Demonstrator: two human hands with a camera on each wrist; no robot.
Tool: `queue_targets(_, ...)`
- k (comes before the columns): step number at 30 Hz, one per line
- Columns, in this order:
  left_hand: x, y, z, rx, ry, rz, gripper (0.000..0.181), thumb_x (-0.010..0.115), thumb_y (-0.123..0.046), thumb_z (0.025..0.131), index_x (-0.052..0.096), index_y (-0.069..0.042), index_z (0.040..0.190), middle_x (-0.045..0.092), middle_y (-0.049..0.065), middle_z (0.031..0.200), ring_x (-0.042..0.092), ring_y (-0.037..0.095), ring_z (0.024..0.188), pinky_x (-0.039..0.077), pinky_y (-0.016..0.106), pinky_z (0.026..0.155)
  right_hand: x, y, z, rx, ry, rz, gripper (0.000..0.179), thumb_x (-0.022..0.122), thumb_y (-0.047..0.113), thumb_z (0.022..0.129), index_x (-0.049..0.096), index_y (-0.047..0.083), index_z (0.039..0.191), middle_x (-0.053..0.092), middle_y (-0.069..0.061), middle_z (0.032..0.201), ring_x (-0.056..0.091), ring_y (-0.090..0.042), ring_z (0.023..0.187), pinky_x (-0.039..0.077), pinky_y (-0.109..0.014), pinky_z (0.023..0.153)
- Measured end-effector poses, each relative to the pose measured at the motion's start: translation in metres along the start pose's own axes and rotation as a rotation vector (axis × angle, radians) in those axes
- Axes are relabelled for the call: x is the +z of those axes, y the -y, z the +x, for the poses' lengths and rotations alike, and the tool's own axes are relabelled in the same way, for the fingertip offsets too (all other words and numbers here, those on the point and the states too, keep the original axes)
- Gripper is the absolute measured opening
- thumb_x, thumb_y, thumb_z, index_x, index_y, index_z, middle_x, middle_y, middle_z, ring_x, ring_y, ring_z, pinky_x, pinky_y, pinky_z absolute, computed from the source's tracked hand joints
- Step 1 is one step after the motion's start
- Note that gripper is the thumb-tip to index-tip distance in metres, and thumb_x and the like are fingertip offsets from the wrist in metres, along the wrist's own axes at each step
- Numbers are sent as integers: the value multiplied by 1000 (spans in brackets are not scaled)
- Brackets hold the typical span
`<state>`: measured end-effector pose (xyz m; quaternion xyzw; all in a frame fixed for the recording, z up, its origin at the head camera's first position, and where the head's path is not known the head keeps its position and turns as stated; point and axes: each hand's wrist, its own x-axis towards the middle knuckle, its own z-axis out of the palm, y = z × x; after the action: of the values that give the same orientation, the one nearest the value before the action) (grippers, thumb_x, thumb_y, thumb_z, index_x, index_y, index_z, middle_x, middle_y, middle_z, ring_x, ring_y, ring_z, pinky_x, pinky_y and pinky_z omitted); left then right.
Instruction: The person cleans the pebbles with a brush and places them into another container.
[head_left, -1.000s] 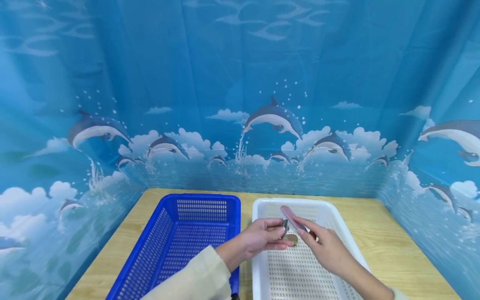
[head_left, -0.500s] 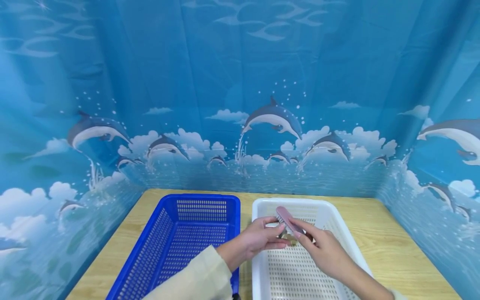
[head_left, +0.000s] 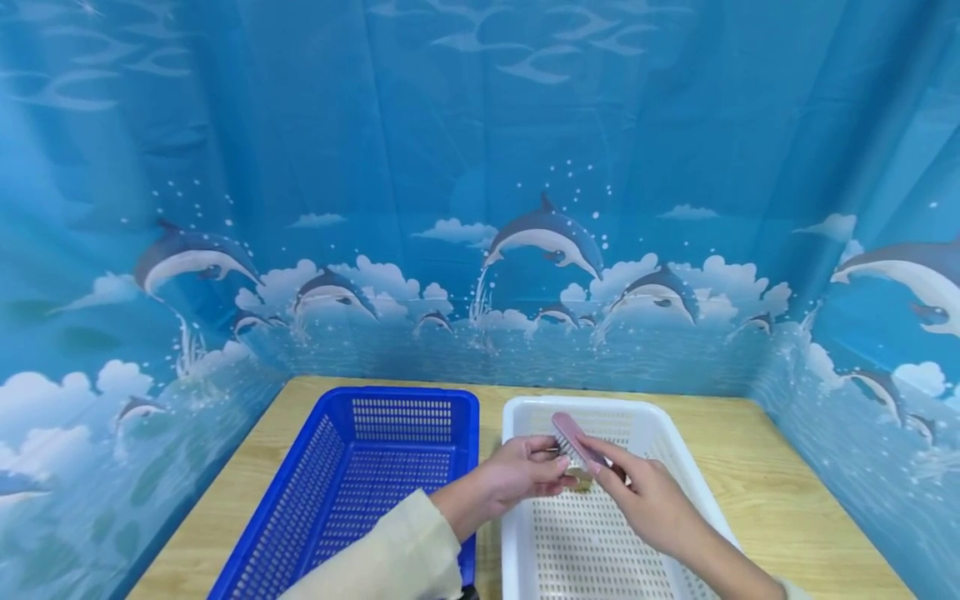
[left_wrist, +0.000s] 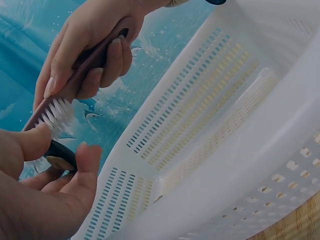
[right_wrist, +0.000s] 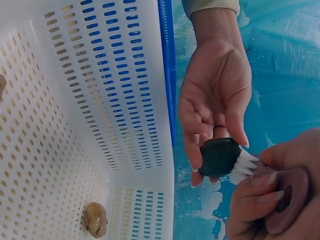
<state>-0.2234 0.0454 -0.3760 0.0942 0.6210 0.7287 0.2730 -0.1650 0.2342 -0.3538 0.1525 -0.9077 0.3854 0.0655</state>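
Note:
My left hand (head_left: 517, 475) pinches a smooth dark oval stone (right_wrist: 220, 157) between thumb and fingertips, over the white basket (head_left: 517, 533). In the left wrist view the stone's underside looks tan. A mauve brush (head_left: 572, 433) with white bristles is gripped by my right hand (head_left: 648, 500), its fingers wrapped round the handle. In the right wrist view the bristles (right_wrist: 244, 167) meet the stone's edge. The handle end has a hole. Beyond my left fingertips, a yellowish-brown lump (right_wrist: 95, 220) lies on the white basket's floor.
To the left stands a blue perforated basket (head_left: 468, 500), a narrow strip of wooden table (head_left: 780, 483) between it and the white one. Part of another brownish piece (right_wrist: 2, 84) shows at the right wrist view's edge. A dolphin-print curtain (head_left: 480, 167) encloses the table.
The brush has shifted a little left and now overlaps the stone, which showed more openly a second ago. Both hands otherwise stay nearly in place.

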Motion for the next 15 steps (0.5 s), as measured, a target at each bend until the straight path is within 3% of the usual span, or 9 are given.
queue_targets(10, -1, 0, 0, -11, -10, -49, 42, 55, -13, 100, 49, 2, 138, 66, 20, 114, 69, 22, 94, 56, 31, 86, 0, -3, 4, 24, 19, -11, 37, 54, 28, 101, 58, 17, 136, 44, 7, 58, 39, -5, 50, 37, -23, 45)
queue_targets(15, -1, 1, -1, 9, -27, -44, 44, 56, -7, 98, 46, 4, 139, 66, 19, 114, 68, 23, 93, 55, 33, 88, 0, -4, 5, 30, 24, -15, 37, 54, 29, 101, 57, 17, 136, 44, 7, 57, 39, -5, 49, 38, -24, 45)
